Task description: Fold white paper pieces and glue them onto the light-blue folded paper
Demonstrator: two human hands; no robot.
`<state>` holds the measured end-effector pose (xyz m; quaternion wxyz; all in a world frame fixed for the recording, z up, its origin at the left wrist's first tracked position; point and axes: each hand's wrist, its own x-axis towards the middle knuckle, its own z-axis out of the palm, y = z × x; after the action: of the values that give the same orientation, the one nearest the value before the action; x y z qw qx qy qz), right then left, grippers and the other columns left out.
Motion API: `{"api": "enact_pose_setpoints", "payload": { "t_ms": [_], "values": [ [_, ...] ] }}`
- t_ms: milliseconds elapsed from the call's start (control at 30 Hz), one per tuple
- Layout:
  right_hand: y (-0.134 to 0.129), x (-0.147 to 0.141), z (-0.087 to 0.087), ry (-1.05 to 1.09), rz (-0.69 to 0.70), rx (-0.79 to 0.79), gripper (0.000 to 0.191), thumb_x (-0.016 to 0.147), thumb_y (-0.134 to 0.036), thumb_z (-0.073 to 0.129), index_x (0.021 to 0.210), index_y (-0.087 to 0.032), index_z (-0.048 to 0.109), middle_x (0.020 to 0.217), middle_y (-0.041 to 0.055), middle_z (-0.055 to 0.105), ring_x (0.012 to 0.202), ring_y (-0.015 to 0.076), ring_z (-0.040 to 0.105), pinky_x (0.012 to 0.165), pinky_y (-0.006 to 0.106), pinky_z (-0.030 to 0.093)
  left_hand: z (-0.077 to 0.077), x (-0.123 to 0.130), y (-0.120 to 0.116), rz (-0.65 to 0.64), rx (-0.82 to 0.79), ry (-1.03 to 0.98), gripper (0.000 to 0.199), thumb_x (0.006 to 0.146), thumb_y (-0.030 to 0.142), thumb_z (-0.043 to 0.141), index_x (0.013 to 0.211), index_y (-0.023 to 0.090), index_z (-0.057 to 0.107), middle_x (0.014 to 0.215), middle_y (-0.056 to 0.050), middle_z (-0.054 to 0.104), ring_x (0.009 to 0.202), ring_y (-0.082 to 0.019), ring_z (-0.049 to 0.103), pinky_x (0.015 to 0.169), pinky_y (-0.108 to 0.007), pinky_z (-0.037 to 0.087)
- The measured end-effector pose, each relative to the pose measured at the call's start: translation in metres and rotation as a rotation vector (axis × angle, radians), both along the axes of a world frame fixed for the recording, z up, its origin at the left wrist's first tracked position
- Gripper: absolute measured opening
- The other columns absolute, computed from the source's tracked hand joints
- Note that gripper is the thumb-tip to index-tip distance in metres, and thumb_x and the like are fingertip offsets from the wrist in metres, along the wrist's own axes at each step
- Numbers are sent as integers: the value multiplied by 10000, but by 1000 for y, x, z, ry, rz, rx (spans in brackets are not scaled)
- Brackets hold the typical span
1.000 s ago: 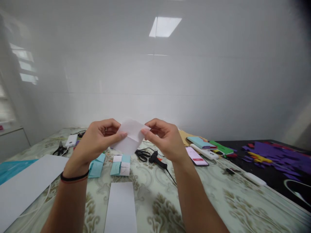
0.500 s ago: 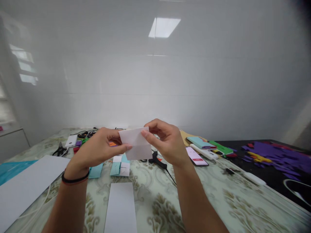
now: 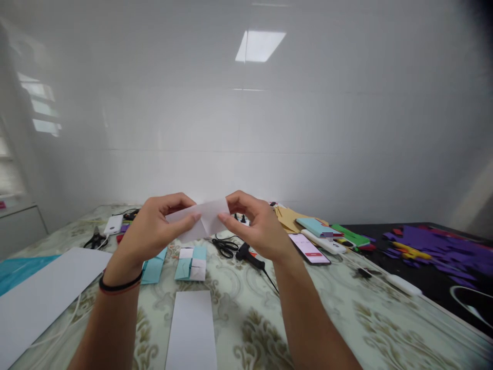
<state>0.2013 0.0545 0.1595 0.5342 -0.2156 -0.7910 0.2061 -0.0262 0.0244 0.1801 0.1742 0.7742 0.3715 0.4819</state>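
Observation:
A folded white paper is held up between both hands above the table, with creases near its middle. My left hand pinches its left part, thumb on the near face and fingers behind. At the right end, my right hand grips it with the thumb in front; the fingertips behind are hidden. Below the hands lies a folded blue-and-white paper piece, with a blue folded piece beside it near my left wrist. A white paper strip lies flat nearer to me.
Black scissors and a black glue gun lie beyond the hands. A phone is to the right, near coloured papers. Purple scraps cover a black surface at far right. A large white sheet lies at left.
The white paper has tilted and now shows a narrower, slanted shape with its left end lower. My left hand has shifted slightly left and up, and the scissors have come into view.

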Motion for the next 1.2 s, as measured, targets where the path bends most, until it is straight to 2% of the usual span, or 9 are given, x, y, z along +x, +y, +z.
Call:
{"api": "enact_pose_setpoints", "payload": {
  "t_ms": [100,167,267,400,533,667,833,1033,1200],
  "values": [
    [-1,-5,-1,27,-18,23,92,925,-305,710,937,-214,698,896,5,703,821,146,632,739,273,484,0,4,-1,-2,3,124,137,893,285,704,817,186,761,732,18,703,661,-112,576,581,-192,420],
    [-1,-7,-1,33,-24,33,71,921,-282,705,903,-214,708,870,2,702,794,142,616,706,271,461,-1,7,0,-16,3,122,142,895,280,698,814,184,764,739,14,707,671,-115,578,596,-198,427],
    [1,-7,-1,58,5,31,68,916,-245,689,860,-208,692,822,-5,685,769,138,605,699,271,460,-3,8,2,-20,-22,24,194,885,352,732,816,173,764,707,7,676,633,-112,547,553,-203,402],
    [2,-4,-1,40,45,38,72,898,-190,676,830,-203,658,787,-15,666,753,130,603,721,269,479,-5,3,4,-8,-20,-132,285,855,401,774,720,159,708,630,26,546,583,-93,455,504,-199,338],
    [1,-3,-1,18,97,-5,42,905,-199,681,869,-207,662,818,-9,677,775,131,622,735,265,499,-6,2,3,7,-18,-170,311,843,404,786,693,154,676,625,29,499,583,-91,421,496,-201,319],
    [1,-6,-3,123,137,-51,69,933,-275,695,904,-216,673,855,0,690,795,133,639,720,259,506,-4,5,1,-8,-46,-114,289,855,419,775,757,153,722,639,21,550,583,-95,452,495,-199,333],
    [1,-8,-3,130,122,-50,70,923,-257,691,875,-212,670,822,-4,678,775,132,627,711,259,501,-3,9,0,-27,-37,-103,265,862,398,775,761,157,736,651,22,595,584,-90,485,497,-189,349],
    [-2,-8,0,-30,90,-60,50,845,-178,674,803,-191,650,762,-12,670,726,131,609,722,275,496,-6,8,3,-27,-31,-211,227,837,401,806,816,176,783,733,-14,706,638,-129,589,549,-216,449],
    [-5,-11,1,-95,69,-78,21,817,-183,668,797,-188,667,746,-7,681,703,140,615,712,283,509,-5,4,4,-6,2,-160,226,838,410,806,854,185,814,763,-38,755,664,-156,631,564,-235,481]
  ]
}}
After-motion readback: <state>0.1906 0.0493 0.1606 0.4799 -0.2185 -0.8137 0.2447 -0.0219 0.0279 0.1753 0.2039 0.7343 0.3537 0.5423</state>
